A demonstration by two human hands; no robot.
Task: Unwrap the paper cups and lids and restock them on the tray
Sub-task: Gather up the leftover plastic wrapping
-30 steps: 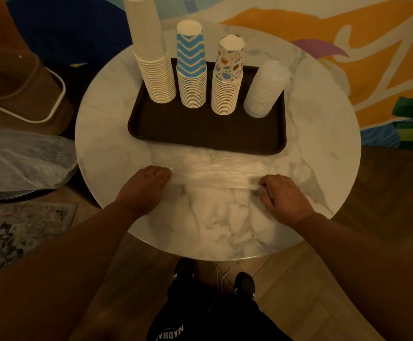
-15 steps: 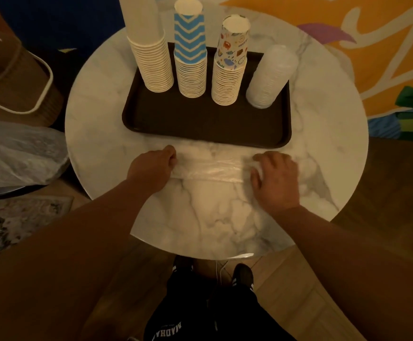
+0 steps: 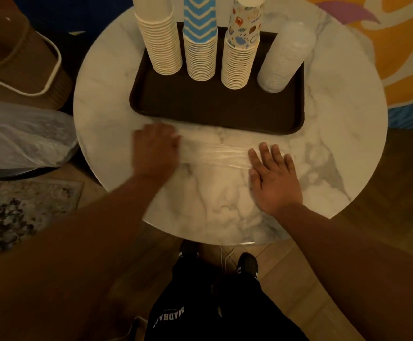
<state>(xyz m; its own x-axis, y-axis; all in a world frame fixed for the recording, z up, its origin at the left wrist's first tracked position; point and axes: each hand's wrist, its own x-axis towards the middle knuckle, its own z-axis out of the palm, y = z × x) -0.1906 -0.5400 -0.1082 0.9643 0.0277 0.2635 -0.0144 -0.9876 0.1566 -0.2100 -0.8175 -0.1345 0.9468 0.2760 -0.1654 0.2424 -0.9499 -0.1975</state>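
Slick plastic wrap (image 3: 213, 153), gripped in my left hand (image 3: 155, 148) and pinned under my flat right hand (image 3: 273, 175), could slip and nudge the tray (image 3: 215, 112).

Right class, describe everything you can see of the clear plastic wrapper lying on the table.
The clear plastic wrapper is a thin, see-through, glossy film, creased and gathered into a long flattened strip. It lies across the marble table, just in front of the brown tray and apart from the stacks on it. It looks empty. The left hand covers its left end, blurred, so the grip is unclear. The right hand presses its right end with straight fingers.
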